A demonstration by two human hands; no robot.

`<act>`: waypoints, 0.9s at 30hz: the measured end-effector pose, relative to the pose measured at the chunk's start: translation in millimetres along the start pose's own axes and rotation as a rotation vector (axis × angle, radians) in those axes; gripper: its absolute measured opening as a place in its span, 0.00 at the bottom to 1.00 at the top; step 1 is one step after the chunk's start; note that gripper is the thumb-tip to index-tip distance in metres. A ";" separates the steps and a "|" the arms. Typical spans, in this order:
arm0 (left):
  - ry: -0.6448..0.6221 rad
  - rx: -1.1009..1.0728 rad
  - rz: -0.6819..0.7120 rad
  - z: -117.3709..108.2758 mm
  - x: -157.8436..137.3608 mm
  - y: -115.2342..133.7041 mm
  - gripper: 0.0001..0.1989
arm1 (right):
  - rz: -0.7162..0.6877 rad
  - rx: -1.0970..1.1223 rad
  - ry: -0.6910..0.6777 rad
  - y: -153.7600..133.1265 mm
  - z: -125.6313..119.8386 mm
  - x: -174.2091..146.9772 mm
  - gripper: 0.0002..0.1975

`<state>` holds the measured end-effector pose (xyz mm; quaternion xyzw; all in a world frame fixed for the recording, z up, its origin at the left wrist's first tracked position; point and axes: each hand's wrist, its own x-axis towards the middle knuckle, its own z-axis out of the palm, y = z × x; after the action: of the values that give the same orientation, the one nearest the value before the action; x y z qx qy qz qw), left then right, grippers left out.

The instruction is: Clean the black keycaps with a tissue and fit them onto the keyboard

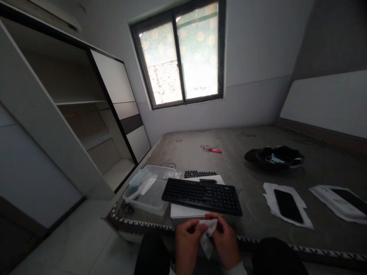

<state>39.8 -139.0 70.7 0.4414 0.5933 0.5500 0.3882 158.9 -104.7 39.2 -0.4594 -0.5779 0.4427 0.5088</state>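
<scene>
Low in front of me, my left hand (187, 238) and my right hand (226, 240) pinch a crumpled white tissue (206, 246) between their fingers. One corner of the tissue hangs down between the hands. A small red spot shows at the right fingertips; I cannot tell what it is. Just beyond the hands, a black keyboard (202, 195) lies slightly slanted across a white box (183, 212). Behind the keyboard is a group of loose black keycaps (200, 173), with a small dark stick-like piece (208, 180) beside them.
Left of the keyboard sits a clear plastic bin (160, 208) with white items inside. A red packet (212, 149) lies farther back on the mattress (229, 152). To the right are a dark cap (275, 156), a black phone (288, 206) on white paper, and another wrapped device (341, 202).
</scene>
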 end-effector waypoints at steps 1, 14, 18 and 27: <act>-0.002 -0.008 -0.011 1.5 -0.3 -0.7 0.14 | 0.000 0.012 -0.006 0.5 -0.6 -0.7 0.15; -0.100 -0.065 -0.012 -2.8 -3.0 -6.3 0.19 | -0.059 0.022 -0.089 -5.1 -7.2 1.2 0.18; -0.084 -0.080 -0.025 -8.8 -5.5 -8.6 0.17 | 0.001 0.098 -0.133 -1.9 -1.3 3.7 0.18; -0.057 -0.015 -0.005 -15.4 -8.4 -4.6 0.14 | 0.140 0.288 -0.320 12.5 14.1 0.7 0.22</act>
<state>27.4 -151.8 67.4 0.4524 0.5790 0.5406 0.4097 145.8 -102.3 25.8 -0.3448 -0.5488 0.6221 0.4393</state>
